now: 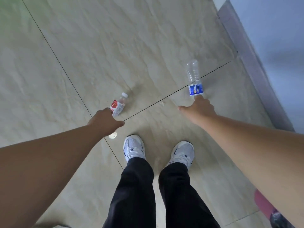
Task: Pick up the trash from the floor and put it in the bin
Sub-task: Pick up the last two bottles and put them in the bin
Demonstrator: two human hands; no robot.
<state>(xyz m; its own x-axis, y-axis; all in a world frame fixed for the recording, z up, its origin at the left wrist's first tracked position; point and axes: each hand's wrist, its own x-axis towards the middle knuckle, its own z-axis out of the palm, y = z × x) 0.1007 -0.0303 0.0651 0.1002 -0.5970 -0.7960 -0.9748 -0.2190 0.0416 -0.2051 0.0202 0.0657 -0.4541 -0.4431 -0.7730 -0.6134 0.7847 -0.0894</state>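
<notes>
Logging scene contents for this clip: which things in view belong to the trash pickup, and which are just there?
Job:
red-label bottle at left hand
blue-label bottle at right hand
small scrap
white round bit

Just there:
white shoes
baseboard
No bin visible.

left hand [105, 121] hides red-label bottle [118, 105] base | right hand [198, 107] grip unclear | bin unseen

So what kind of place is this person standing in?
Probably an indoor room or hallway: large glossy beige floor tiles and a grey skirting strip along a pale wall. Nothing shows which building.
</notes>
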